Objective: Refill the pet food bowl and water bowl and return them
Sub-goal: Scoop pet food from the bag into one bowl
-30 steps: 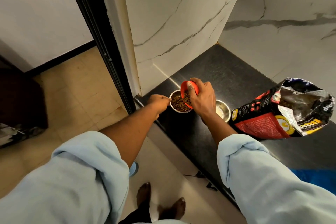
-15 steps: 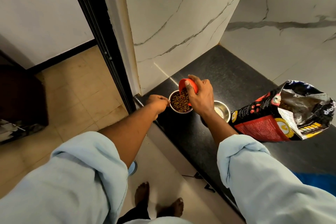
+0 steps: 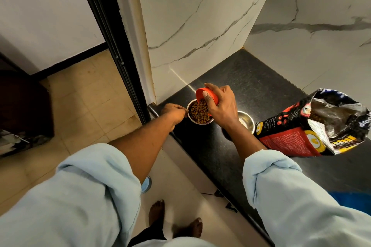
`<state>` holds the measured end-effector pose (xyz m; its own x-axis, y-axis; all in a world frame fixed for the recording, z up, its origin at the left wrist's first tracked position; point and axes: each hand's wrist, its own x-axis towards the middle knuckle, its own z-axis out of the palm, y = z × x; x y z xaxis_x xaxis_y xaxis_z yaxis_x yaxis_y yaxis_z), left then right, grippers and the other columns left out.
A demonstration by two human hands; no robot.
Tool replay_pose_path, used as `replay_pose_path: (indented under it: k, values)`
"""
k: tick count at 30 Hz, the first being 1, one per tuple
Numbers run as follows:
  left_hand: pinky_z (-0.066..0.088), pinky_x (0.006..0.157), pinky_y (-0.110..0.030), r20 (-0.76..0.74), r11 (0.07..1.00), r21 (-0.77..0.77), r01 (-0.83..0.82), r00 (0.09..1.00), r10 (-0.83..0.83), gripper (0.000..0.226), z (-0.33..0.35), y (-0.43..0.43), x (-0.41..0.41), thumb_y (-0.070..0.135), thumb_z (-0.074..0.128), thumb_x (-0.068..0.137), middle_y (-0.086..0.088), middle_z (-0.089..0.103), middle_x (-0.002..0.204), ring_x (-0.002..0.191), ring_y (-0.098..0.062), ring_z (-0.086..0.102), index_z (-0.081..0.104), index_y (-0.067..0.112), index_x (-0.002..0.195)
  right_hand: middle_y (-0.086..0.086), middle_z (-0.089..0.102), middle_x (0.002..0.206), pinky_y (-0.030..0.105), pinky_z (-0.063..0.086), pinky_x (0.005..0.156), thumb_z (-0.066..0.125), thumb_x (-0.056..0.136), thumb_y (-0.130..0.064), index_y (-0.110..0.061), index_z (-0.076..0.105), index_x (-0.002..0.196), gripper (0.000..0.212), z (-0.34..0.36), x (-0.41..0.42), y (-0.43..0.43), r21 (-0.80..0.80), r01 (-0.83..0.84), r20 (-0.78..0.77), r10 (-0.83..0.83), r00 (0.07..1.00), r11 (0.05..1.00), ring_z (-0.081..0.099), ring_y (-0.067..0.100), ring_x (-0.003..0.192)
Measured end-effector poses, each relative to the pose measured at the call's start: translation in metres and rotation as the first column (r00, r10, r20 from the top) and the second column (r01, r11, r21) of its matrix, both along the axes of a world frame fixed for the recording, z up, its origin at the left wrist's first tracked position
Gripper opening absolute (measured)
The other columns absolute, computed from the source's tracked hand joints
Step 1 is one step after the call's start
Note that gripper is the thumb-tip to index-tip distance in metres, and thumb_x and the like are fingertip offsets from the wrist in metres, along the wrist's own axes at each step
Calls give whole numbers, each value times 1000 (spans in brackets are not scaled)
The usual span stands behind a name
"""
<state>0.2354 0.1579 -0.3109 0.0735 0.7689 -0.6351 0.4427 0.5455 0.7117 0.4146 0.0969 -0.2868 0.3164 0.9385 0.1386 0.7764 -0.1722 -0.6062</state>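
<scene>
pouring kibble (image 3: 197, 111): right grip (image 3: 220, 106) curls round the orange scoop (image 3: 208, 94); left grip (image 3: 173, 111) pinches the food bowl (image 3: 200, 123) rim. bowl likely rigid, slick, heavier filled; lift level by rim.

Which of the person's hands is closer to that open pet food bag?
Right. The right hand, tipping the orange cup over the food bowl, sits on the side toward the pet food bag. The left hand holds the bowl's opposite rim, farther away.

A steel food bowl (image 3: 198, 114) full of brown kibble stands on the bench; a second steel bowl (image 3: 246, 121) sits nearby.
</scene>
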Motion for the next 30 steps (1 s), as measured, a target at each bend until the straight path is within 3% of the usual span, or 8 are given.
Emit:
replay_pose_path:
  k: [8,16,22,30]
  values:
    - [56,86,-32,5,1000,2,-5,1000,5,5,-2,1,-1,12,76,93,-6,77,105,105,-22,71,77,16,94,1,46,113,30,40,86,48,105,-59,-36,57,145,47,-1,3,-4,25,-21,2,21,1000,999,47,16,105]
    - [60,90,-35,-6,999,32,-17,1000,18,2,-8,1,2,17,76,93,-6,78,100,100,-22,72,78,15,93,2,48,114,36,48,91,45,105,-62,-36,57,145,49,-7,1,-4,-23,-36,23,37,999,999,49,18,108]
    - [61,95,-39,-3,999,31,-25,1000,25,3,-12,3,2,17,77,93,-6,78,98,99,-22,73,78,16,90,3,49,113,37,51,88,44,104,-64,-38,57,144,49,-5,3,0,37,91,-63,-88,994,995,53,19,104]
    - [62,91,-37,-7,999,34,-42,999,42,4,-15,5,3,17,79,91,-5,78,97,97,-22,73,76,16,89,1,48,112,32,45,84,43,105,-64,-37,56,144,50,-12,-14,-2,6,49,-5,-49,999,999,49,16,103]
